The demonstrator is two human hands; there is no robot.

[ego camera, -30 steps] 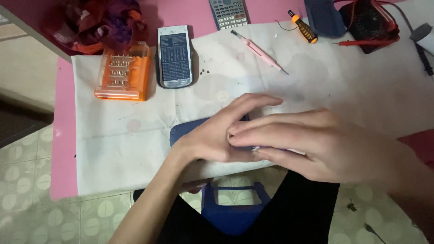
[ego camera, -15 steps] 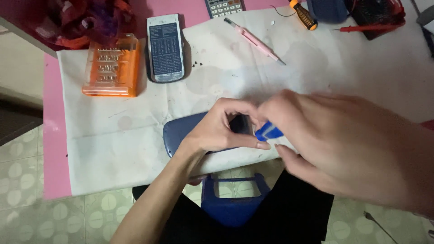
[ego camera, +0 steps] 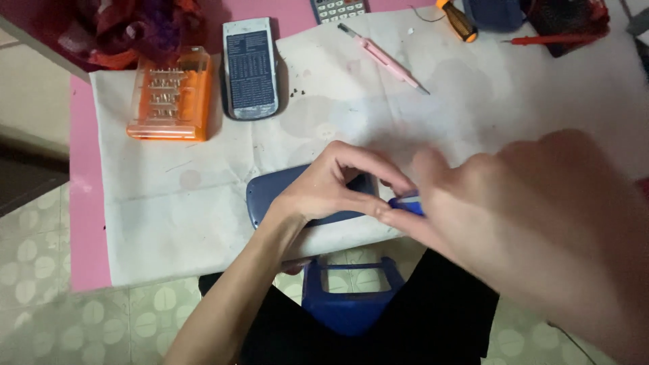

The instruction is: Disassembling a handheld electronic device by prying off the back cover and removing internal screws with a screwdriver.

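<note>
— Where is the blue calculator shell (ego camera: 270,196) lying right now?

— It is lying flat on the white cloth (ego camera: 203,203), near the cloth's front edge, just in front of the person's body. The left hand (ego camera: 331,186) is resting over its right part, so only the rounded left end and a strip of the lower edge are showing.

— How is the left hand gripping?

— It is arching over the shell with the thumb and forefinger drawn narrow, their tips nearly meeting at a small blue piece (ego camera: 407,202) just off the shell's right end. Whether those fingertips are actually pinching the piece I cannot tell.

— And the right hand (ego camera: 527,230)?

— It is coming in from the right, large and blurred. Its thumb and finger are closing on that same small blue piece, which is sitting between the two hands. How firmly it is holding it is unclear because of the blur.

— What else is lying about?

— An orange bit case (ego camera: 170,94) is sitting at the cloth's far left, with a grey calculator (ego camera: 250,67) just beside it. A pink pen-like tool (ego camera: 382,57) is lying farther back, well apart from the hands, and an orange-handled screwdriver (ego camera: 458,20) is near the top edge. A blue frame piece (ego camera: 348,297) is resting on the person's lap, below the table edge. The pink table (ego camera: 84,203) is showing along the cloth's left side.
</note>
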